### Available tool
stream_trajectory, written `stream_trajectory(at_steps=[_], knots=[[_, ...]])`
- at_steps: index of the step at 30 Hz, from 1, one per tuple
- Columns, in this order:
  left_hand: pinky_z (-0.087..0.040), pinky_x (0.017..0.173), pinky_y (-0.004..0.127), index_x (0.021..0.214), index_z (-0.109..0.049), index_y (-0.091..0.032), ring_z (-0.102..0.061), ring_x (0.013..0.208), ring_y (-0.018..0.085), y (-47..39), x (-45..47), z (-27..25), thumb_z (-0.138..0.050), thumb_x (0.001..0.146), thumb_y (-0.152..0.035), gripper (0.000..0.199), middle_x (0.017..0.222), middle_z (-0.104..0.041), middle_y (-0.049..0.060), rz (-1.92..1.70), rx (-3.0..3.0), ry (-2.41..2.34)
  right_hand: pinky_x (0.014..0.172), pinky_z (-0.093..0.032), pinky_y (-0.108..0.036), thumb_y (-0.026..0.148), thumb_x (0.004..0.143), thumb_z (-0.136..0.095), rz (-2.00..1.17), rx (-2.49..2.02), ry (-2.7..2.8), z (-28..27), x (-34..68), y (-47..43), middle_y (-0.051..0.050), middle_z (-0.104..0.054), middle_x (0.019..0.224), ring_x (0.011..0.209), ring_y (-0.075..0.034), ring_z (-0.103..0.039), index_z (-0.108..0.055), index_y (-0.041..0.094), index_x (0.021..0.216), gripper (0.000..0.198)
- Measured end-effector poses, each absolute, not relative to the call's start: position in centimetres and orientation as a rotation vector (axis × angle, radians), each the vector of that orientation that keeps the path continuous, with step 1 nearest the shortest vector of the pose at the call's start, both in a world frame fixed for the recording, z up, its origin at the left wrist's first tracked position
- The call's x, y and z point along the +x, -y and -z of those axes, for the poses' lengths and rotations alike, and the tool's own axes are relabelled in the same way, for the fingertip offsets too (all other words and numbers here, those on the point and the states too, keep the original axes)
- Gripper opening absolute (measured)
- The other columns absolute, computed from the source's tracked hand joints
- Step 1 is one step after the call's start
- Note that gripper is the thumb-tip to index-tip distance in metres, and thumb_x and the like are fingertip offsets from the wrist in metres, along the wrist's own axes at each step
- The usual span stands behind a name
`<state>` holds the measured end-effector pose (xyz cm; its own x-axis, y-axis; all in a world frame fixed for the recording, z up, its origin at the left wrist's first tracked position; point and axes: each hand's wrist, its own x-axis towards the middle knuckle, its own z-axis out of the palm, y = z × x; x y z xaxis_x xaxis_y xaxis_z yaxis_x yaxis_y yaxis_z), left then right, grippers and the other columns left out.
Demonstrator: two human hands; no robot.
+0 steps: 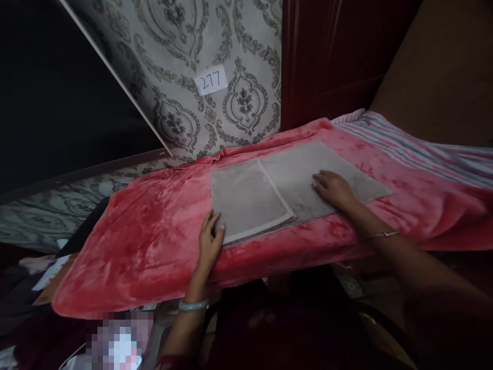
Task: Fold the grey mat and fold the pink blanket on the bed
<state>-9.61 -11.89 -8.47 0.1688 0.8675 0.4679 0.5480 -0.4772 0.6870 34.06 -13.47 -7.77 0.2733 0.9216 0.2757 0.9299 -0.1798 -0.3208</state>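
Grey rectangular fabric cloth (pixel 246 200), part-folded: beneath right hand (pixel 334 189), unclenched; left hand (pixel 210 239) at folded edge, loosely spread.

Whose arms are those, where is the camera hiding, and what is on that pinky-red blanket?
There's no robot here, just a person's bare hands. The camera is worn on that person's head, so you look forward and down, almost as they do. On the pinky-red blanket lies a grey cloth, its left part folded over. The left hand is at its left edge, and the right hand rests on its right part. Neither hand is lifting anything. A striped cloth lies at the right.
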Motion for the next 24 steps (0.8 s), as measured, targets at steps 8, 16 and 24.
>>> stream_trajectory(at_steps=[8,16,24], knots=[[-0.051,0.102,0.042,0.134,-0.062,-0.016,-0.066,0.111,0.024,11.0,-9.6,9.4,-0.063,0.088,-0.043,0.054,0.121,-0.072,0.012,-1.255,1.726,-1.377,0.069,-0.044,-0.029,0.047,0.095,-0.052,-0.336,-1.944,1.743,5.9,24.9,14.9,-0.007,-0.071,0.084,0.075,-0.022,-0.063,-0.054,0.017,0.145,0.059],[-0.055,0.095,0.039,0.142,-0.055,-0.021,-0.068,0.103,0.023,10.2,-9.4,10.2,-0.069,0.086,-0.042,0.062,0.118,-0.072,0.010,-1.238,1.681,-1.303,0.064,-0.040,-0.026,0.027,0.085,-0.054,-0.440,-1.658,1.709,6.7,23.7,14.7,0.001,-0.057,0.073,0.065,-0.016,-0.051,-0.058,0.019,0.141,0.057],[-0.056,0.097,0.041,0.146,-0.051,-0.020,-0.070,0.107,0.025,10.1,-9.6,10.9,-0.071,0.084,-0.041,0.069,0.119,-0.073,0.011,-1.228,1.654,-1.291,0.063,-0.040,-0.026,0.027,0.082,-0.056,-0.430,-1.722,1.660,7.8,24.2,14.8,-0.001,-0.060,0.075,0.065,-0.016,-0.050,-0.057,0.016,0.142,0.061]])
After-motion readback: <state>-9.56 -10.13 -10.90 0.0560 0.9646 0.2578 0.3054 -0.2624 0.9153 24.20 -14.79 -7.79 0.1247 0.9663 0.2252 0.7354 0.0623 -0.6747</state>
